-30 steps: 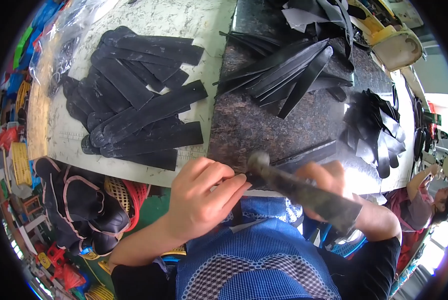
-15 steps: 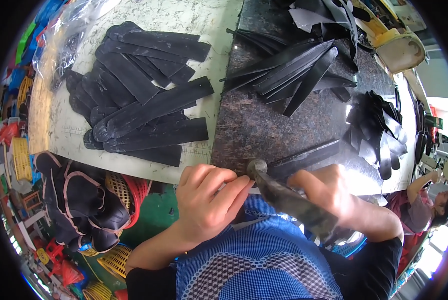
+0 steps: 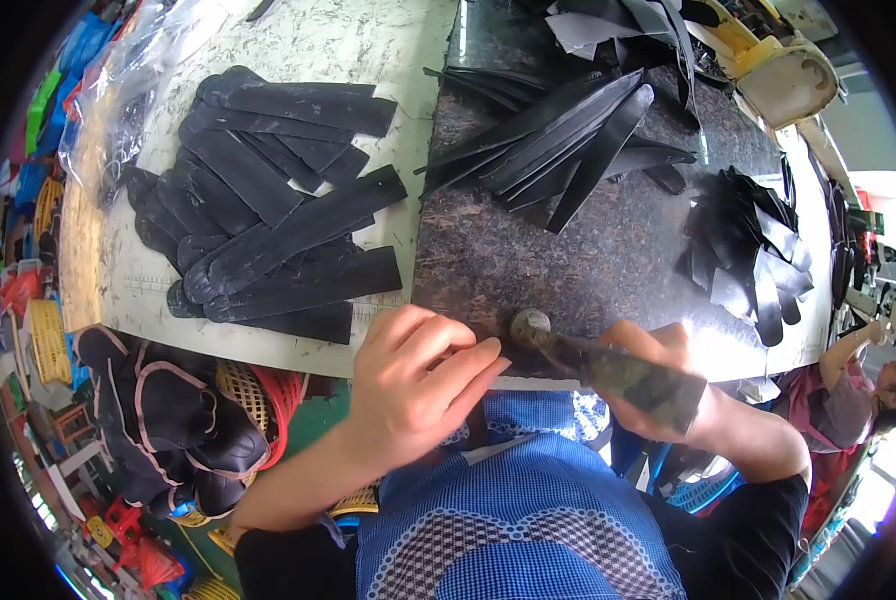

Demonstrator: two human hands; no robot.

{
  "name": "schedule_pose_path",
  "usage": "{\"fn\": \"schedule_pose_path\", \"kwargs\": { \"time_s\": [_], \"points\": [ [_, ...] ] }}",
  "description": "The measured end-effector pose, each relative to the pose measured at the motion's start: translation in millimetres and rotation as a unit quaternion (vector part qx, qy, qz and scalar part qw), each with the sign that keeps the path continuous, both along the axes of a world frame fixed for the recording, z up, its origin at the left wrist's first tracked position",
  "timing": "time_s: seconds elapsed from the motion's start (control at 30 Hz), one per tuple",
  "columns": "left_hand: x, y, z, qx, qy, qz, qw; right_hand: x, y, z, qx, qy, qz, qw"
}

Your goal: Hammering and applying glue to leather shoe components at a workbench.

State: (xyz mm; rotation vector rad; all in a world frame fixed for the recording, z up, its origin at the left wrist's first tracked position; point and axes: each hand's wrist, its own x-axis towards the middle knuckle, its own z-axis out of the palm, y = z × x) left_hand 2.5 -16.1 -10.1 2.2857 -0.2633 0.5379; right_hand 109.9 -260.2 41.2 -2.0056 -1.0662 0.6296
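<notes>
My right hand [image 3: 658,375] is closed around a hammer [image 3: 633,375] whose round metal face points toward my left hand, over the near edge of the dark stone slab. The hammer's wide, worn end covers part of that hand. My left hand [image 3: 418,375] sits just left of the hammer face, thumb and fingers pinched together at the slab's edge. Whatever lies between those fingertips is hidden. Beyond both hands, a fan of long black strips [image 3: 568,150] rests on the slab [image 3: 528,260].
Flat black strips lie piled [image 3: 288,220] on a white marked board [image 3: 408,60] at left. A smaller black heap [image 3: 753,250] is at right. Black bundles with pinkish edging [image 3: 168,410] and a red basket [image 3: 283,410] stand below left. Another person [image 3: 848,400] is at far right.
The hammer and my right hand have shifted slightly right, and the hammer face is farther from my left fingertips. A black strip beside the hammer no longer shows. The whole view has shifted slightly.
</notes>
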Motion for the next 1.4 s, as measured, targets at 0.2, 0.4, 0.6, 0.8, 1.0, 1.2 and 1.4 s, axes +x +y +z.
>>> {"fn": "schedule_pose_path", "kwargs": {
  "time_s": [0.2,0.4,0.6,0.8,1.0,1.2,1.4],
  "points": [
    [-6.9,-13.0,4.8,0.002,0.022,0.053,0.998,10.7,12.8,13.0,0.004,-0.074,0.071,0.995],
    [14.9,14.7,5.1,0.02,0.003,-0.107,0.994,12.5,13.5,17.8,-0.013,-0.08,0.076,0.994],
    [4.3,4.3,1.1,0.013,-0.006,-0.044,0.999,10.5,12.7,5.9,0.007,-0.054,0.03,0.998],
    [-4.6,-9.4,3.1,0.01,0.001,-0.01,1.0,12.7,14.7,17.7,-0.021,-0.032,0.051,0.998],
    [-6.7,-0.7,7.7,0.073,-0.002,0.007,0.997,13.1,15.8,14.7,-0.022,-0.098,0.105,0.989],
    [-16.2,-18.1,-2.0,0.03,0.003,0.057,0.998,10.7,11.3,12.6,0.024,-0.084,0.088,0.992],
    [3.4,-13.0,-1.1,0.042,-0.018,0.025,0.999,16.8,4.9,20.6,-0.028,-0.076,0.002,0.997]
  ]
}}
